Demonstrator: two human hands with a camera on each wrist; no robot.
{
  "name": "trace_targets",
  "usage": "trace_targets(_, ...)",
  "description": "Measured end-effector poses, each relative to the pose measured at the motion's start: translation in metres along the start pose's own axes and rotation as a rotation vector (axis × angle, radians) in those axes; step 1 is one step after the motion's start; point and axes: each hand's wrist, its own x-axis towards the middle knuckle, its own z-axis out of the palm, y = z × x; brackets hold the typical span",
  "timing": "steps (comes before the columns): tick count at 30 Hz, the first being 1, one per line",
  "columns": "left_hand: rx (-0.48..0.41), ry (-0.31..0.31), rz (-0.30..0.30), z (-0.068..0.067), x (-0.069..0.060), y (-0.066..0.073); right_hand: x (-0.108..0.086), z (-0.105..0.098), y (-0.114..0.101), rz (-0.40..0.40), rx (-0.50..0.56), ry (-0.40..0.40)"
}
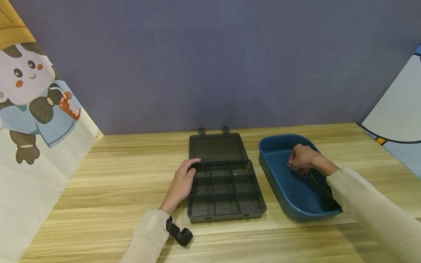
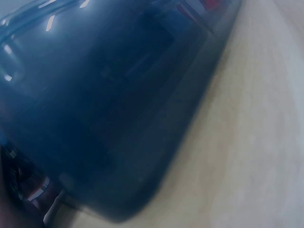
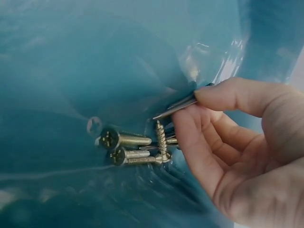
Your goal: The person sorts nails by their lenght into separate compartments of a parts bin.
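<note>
While your left grip (image 1: 182,182) rests, fingers extended, against the compartment box (image 1: 226,217) at lower centre of the head view, your right grip (image 1: 303,158), right of centre, pinches a thin metal piece (image 3: 173,110) near screws (image 3: 161,137) inside the blue bin (image 1: 284,183).

Spread beneath the left fingers (image 1: 193,161) and past them to either side: pale wooden tabletop (image 1: 126,187) with streaky grain. Directly on it, touching those fingers and just to their right: dark see-through compartment box (image 1: 226,217), lid (image 1: 218,146) folded open ahead of them. Around the right fingers (image 3: 192,147): blue tray (image 1: 293,191).
</note>
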Motion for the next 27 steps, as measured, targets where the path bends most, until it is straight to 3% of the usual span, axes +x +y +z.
trace_targets(16,-0.011,0.015,0.011,0.000,-0.002,0.001,0.005,-0.004,0.007,0.033,0.044,0.055)
trace_targets(27,-0.011,0.006,0.010,0.000,-0.001,0.001,0.012,-0.009,0.022,0.078,0.084,0.102)
